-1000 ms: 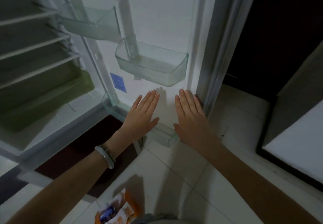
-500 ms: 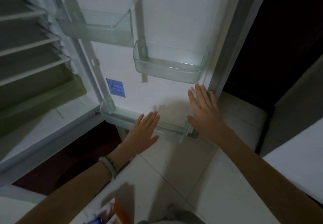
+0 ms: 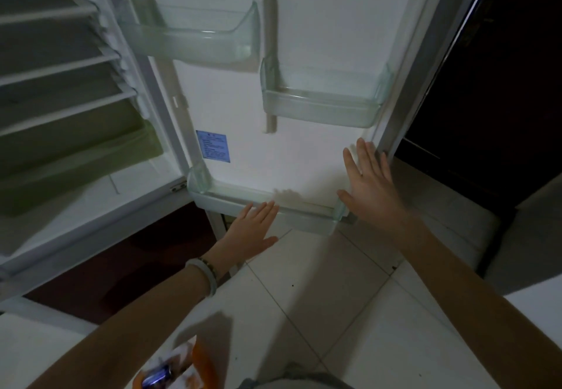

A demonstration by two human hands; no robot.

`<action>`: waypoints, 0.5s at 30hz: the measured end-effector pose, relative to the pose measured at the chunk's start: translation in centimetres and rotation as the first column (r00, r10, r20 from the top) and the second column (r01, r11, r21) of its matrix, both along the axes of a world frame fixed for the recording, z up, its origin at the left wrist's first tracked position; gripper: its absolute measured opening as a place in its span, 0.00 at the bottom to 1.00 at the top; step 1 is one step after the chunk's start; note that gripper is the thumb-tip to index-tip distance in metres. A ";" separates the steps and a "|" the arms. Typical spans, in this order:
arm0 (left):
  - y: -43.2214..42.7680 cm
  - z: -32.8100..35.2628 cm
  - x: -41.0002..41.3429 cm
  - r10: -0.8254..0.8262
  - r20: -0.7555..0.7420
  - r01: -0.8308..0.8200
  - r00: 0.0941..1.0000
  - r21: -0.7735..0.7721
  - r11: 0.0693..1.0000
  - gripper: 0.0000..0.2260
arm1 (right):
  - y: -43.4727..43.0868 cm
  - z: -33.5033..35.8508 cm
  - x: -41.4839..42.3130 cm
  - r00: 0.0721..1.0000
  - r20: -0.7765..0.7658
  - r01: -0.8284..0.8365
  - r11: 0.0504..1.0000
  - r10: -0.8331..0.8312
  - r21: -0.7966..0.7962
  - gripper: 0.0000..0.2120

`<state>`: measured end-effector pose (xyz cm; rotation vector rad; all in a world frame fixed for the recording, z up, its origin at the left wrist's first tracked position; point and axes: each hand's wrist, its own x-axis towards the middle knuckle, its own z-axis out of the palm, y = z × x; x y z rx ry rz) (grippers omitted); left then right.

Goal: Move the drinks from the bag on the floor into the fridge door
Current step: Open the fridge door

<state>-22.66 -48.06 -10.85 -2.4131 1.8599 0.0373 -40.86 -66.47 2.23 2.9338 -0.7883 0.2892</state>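
Note:
The fridge door (image 3: pixel 273 157) stands open in front of me, white inside, with three clear bins: upper left (image 3: pixel 194 42), middle right (image 3: pixel 319 109) and a long bottom bin (image 3: pixel 231 200). All three look bare. My left hand (image 3: pixel 251 233) is flat and open just below the bottom bin's front edge, a pale bracelet on its wrist. My right hand (image 3: pixel 369 185) is open with fingers spread near the door's right edge. An orange and white bag (image 3: pixel 185 367) lies on the floor at the bottom edge, with a blue can (image 3: pixel 155 379) showing in it.
The fridge interior (image 3: pixel 60 84) with white shelves and a greenish drawer is at the left. White floor tiles (image 3: pixel 319 312) lie below the door. A dark doorway (image 3: pixel 492 84) is to the right, and a pale surface (image 3: pixel 538 306) edges in at the far right.
My right hand has risen toward the door's right edge while my left hand has dropped below the bottom bin. The view has tilted, showing more of the door.

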 end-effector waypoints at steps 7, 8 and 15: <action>-2.4 -0.9 0.1 0.101 0.008 -0.101 0.995 0.012 0.995 0.35 | -3.4 -0.6 0.9 0.999 -0.042 0.015 0.999 -0.013 0.051 0.38; -2.8 -0.9 0.0 0.112 0.010 -0.112 0.994 0.037 0.993 0.35 | -3.6 -0.8 1.0 0.999 -0.045 0.012 0.998 -0.009 0.062 0.38; -5.0 -1.2 -0.3 0.169 -0.005 -0.168 0.986 0.078 0.983 0.39 | -4.2 -1.7 1.6 0.998 -0.038 -0.047 0.995 0.050 0.090 0.38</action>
